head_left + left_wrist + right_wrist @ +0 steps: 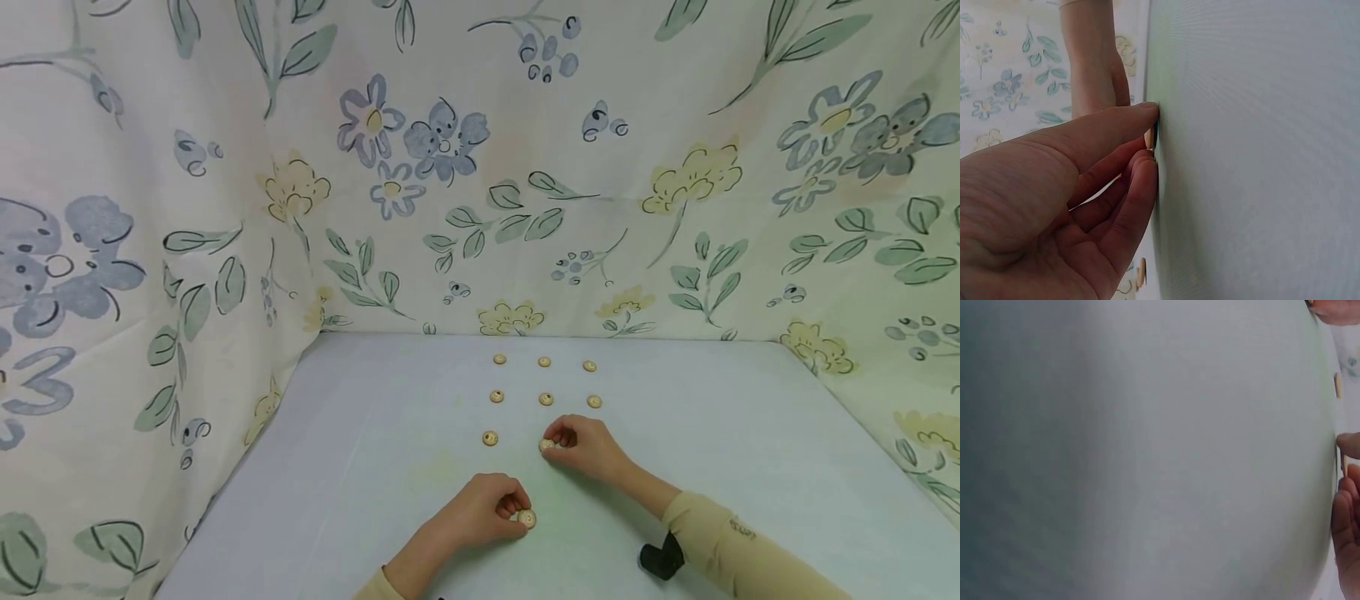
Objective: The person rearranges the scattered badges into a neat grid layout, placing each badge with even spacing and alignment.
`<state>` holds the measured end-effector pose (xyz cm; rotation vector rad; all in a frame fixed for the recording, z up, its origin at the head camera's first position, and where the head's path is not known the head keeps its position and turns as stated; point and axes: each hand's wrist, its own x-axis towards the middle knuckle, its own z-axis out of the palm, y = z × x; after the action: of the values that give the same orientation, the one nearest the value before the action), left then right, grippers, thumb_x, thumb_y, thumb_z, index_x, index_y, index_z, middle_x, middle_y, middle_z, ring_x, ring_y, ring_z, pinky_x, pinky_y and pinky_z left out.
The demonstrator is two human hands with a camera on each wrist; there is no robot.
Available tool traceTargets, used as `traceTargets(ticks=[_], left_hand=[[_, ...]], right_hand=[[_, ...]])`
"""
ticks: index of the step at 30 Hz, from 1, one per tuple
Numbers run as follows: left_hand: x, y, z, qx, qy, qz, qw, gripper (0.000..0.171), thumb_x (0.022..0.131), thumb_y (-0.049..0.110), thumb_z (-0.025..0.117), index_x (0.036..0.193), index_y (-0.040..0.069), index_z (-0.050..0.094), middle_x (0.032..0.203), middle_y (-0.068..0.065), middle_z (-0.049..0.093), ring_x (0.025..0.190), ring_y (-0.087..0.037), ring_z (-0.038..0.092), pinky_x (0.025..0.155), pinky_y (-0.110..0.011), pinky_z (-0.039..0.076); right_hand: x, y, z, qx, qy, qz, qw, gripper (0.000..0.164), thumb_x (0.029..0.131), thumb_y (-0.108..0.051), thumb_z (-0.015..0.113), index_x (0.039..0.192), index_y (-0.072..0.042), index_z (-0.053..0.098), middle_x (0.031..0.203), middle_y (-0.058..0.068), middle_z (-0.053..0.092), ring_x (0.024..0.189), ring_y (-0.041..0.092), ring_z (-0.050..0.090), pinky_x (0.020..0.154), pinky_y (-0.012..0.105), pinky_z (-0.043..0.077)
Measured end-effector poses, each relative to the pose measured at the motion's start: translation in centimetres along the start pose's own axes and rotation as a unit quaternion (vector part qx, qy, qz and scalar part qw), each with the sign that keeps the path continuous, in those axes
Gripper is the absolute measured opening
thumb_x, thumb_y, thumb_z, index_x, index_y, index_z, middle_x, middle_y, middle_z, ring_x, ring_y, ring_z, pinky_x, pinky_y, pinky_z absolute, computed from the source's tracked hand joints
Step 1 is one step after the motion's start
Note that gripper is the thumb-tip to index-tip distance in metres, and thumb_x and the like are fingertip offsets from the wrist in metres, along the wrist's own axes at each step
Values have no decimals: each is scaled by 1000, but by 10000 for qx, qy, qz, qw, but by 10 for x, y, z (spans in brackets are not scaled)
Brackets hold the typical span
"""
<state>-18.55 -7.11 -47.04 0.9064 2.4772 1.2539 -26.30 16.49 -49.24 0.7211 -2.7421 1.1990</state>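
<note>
My left hand (487,510) holds a round beige button (527,519) by its edge between thumb and fingers, low over the near middle of the table. In the left wrist view that button (1150,137) shows edge-on at the fingertips, right at the tabletop. Farther back and a little to the right, my right hand (588,448) pinches another button (547,446), its fingertips partly covering it. Just left of that one lies a loose button (490,437) with a dark spot on its face. In the right wrist view, the right fingers (1344,515) show only at the right edge.
Behind the hands, several similar buttons lie in two rows of three, including a middle one (546,399) and a back one (544,362). A black device (662,560) sits by the right sleeve. Flowered cloth (510,250) hangs around the pale table (360,500).
</note>
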Motion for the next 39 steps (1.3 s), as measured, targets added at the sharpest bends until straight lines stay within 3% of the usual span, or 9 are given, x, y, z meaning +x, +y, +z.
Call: traceTargets(ticks=[28,39], left_hand=[[0,2,0,-84,7,-59,9999,13,77,3,77,88,7,70,73,6,59,67,-1,53,63,-14,46],[1,1,0,-52,30,-30,10000,13,77,3,77,88,7,70,73,6,59,67,-1,53,63,-14,46]], right_hand=[[8,1,-3,54,-126,522,9985,18,79,-22,82,90,-16,69,77,-8,58,70,9,52,62,23,45],[7,3,-4,44,-209,392,9990,21,79,-25,82,91,-15,68,79,-6,59,71,9,51,63,24,44]])
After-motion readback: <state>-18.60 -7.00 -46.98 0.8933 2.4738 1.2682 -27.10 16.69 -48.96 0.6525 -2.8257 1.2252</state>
